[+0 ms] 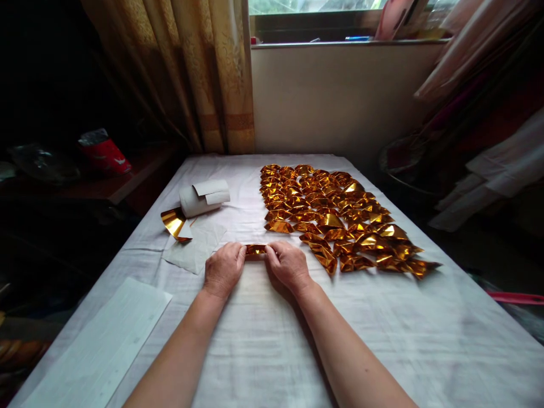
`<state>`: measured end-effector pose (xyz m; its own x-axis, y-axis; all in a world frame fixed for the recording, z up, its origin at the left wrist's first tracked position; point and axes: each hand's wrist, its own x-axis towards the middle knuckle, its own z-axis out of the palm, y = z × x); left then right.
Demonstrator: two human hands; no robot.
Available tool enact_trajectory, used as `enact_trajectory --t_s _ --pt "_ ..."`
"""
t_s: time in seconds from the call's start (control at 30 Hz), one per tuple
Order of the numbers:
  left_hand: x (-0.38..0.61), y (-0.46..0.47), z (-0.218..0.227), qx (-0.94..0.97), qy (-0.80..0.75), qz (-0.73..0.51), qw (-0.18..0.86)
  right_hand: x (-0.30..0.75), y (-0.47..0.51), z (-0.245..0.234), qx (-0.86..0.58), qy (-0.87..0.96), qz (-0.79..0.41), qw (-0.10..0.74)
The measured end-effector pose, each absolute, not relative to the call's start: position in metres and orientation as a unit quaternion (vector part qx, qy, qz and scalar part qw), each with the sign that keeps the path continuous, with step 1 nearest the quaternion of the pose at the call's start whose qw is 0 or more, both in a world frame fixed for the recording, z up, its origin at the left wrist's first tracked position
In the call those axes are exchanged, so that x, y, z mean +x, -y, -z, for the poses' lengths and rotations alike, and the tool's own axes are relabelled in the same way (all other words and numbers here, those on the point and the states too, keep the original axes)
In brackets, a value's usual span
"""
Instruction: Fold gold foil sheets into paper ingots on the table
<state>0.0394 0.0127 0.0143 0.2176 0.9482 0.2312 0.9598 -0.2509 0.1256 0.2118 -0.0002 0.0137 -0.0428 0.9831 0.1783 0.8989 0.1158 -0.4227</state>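
Between my two hands a narrow strip of folded gold foil paper point(255, 249) is stretched just over the white cloth. My left hand point(224, 268) is closed on its left end, and my right hand point(289, 263) pinches the right end. Both ends are hidden by my fingers. Right of my hands lie rows of many folded gold foil pieces point(327, 221), shiny and pointed at the ends. Left of them rests a curled roll of pale paper sheets point(204, 196), with a curved gold foil sheet point(173, 223) against it.
A thin pale sheet point(196, 247) lies behind my left hand. Nearer, at left, is a long pale strip point(102, 345) on the white cloth point(263, 357). A curtain point(204, 73) hangs at the back. A red packet point(105, 152) stands on a dark side table. Clothes point(501, 164) hang at right.
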Motion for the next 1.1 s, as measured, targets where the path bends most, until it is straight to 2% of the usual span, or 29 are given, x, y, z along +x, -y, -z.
enact_trajectory --t_s 0.77,1.1 --pt "0.034 -0.010 -0.007 -0.788 0.572 0.228 -0.012 0.217 0.000 0.001 -0.558 0.747 -0.121 0.340" --pt "0.033 -0.010 -0.006 -0.777 0.581 0.243 -0.008 0.216 0.002 -0.001 -0.538 0.766 -0.107 0.336"
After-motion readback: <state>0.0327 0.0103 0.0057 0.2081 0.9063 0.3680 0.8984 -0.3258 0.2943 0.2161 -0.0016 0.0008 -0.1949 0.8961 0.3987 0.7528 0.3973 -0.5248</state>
